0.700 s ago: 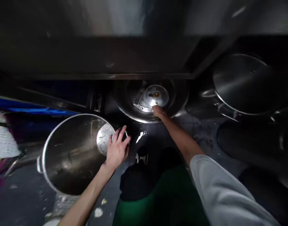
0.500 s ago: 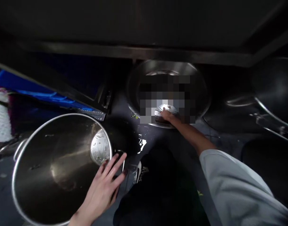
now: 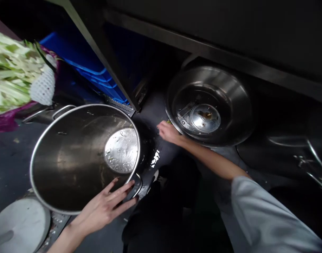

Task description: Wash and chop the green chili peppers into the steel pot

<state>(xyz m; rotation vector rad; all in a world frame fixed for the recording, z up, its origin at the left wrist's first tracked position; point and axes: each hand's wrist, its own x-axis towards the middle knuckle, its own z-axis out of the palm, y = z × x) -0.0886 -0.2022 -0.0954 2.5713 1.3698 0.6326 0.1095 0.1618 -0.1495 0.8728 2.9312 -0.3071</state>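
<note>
Right hand point(image 3: 168, 133) shifted left, off wide round silver-metal basin point(image 3: 237, 102), over dark-grey floor point(image 3: 157, 105): reach now outside basin. Fingers curled; blurred, cannot tell if holding. Left hand point(image 3: 105, 208) spread wide at tall silver-metal pot point(image 3: 76, 154), near-right rim.

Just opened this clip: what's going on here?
A person is working low over a dark floor among big metal vessels. The left hand, fingers spread, is at the rim of a large pot, near one handle. The right hand is reaching down beside a wide basin; whether it grips anything is unclear. A round metal piece lies in the basin. Cut greens are off to the left.
</note>
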